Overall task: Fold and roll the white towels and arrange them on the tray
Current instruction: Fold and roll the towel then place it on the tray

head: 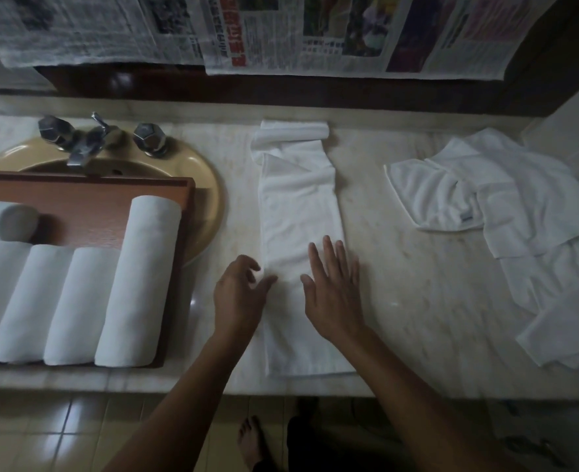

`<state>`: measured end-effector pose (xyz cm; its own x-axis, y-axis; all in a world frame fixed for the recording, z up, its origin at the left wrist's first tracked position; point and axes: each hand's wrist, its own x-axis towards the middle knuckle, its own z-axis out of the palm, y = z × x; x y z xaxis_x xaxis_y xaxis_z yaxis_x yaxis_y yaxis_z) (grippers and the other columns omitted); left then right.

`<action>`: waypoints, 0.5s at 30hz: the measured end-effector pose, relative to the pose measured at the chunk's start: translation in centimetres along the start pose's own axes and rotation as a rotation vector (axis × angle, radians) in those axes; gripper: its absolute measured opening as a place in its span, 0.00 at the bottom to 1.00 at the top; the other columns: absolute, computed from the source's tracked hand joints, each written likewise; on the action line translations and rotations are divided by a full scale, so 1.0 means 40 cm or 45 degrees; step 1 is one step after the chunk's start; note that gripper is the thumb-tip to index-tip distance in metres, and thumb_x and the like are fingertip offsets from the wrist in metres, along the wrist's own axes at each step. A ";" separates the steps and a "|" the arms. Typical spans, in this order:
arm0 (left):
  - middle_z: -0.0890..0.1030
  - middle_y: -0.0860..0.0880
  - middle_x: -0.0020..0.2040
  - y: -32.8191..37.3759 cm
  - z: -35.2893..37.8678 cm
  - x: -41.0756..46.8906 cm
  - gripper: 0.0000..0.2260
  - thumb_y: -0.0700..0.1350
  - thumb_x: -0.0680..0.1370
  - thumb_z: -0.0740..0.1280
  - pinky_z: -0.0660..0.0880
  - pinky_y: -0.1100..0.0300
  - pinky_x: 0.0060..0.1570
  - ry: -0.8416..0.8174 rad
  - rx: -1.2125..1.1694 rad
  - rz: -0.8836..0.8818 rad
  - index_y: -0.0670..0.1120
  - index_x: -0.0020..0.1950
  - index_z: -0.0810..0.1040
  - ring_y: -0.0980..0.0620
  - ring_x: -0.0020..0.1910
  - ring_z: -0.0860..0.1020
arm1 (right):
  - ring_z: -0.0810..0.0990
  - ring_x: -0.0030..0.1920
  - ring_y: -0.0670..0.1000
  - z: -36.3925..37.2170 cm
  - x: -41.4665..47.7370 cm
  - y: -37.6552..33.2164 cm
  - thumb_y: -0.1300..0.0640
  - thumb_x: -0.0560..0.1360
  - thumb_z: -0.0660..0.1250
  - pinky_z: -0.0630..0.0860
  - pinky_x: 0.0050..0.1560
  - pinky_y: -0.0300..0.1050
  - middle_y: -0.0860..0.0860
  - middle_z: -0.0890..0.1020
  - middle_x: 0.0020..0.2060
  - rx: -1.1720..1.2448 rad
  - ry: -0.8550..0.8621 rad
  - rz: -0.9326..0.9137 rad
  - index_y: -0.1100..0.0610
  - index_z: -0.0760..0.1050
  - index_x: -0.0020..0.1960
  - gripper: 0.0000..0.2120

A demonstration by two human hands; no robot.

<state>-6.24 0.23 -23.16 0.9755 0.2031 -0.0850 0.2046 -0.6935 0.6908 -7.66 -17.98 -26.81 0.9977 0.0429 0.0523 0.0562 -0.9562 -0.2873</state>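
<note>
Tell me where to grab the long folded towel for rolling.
Grip the folded towel by its near short edge, left hand and right hand coming from the counter edge: the strip runs away from the person and that end lies flat.

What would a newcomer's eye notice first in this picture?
First, the long folded towel strip in the middle of the counter, its far end rolled, with the left hand at its left edge and the right hand spread flat on it. Next, the rolled towels lined up on the wooden tray over the sink at left, and the heap of loose towels at right.
</note>
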 end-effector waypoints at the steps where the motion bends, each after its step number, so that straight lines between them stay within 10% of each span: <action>1: 0.82 0.53 0.47 0.002 0.015 -0.002 0.09 0.50 0.77 0.75 0.76 0.60 0.45 0.071 0.038 0.187 0.49 0.54 0.79 0.53 0.45 0.80 | 0.47 0.83 0.58 0.001 0.018 -0.004 0.46 0.86 0.48 0.47 0.81 0.64 0.56 0.53 0.83 0.005 0.010 -0.025 0.54 0.56 0.83 0.28; 6: 0.64 0.49 0.81 -0.033 0.108 0.037 0.21 0.49 0.87 0.55 0.55 0.43 0.78 -0.207 0.377 0.607 0.49 0.80 0.67 0.46 0.82 0.56 | 0.51 0.83 0.58 0.043 0.076 0.009 0.45 0.85 0.51 0.53 0.78 0.67 0.55 0.56 0.83 -0.084 -0.111 -0.079 0.51 0.57 0.83 0.27; 10: 0.43 0.52 0.85 -0.071 0.112 0.067 0.29 0.60 0.85 0.42 0.37 0.39 0.79 -0.381 0.640 0.614 0.51 0.85 0.45 0.50 0.83 0.37 | 0.55 0.82 0.58 0.042 0.098 0.080 0.43 0.84 0.51 0.51 0.78 0.68 0.54 0.58 0.82 -0.156 -0.072 0.031 0.51 0.59 0.82 0.29; 15: 0.41 0.50 0.85 -0.031 0.120 0.049 0.30 0.59 0.85 0.42 0.36 0.39 0.79 -0.352 0.623 0.646 0.49 0.85 0.44 0.50 0.83 0.37 | 0.52 0.83 0.58 0.022 0.041 0.092 0.44 0.85 0.50 0.50 0.79 0.68 0.56 0.55 0.83 -0.132 -0.030 0.052 0.54 0.56 0.83 0.29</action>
<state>-4.20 -1.85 -27.61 0.9313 -0.3589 -0.0628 -0.3252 -0.8965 0.3010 -5.78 -21.18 -28.65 0.9998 0.0088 0.0194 0.0122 -0.9821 -0.1880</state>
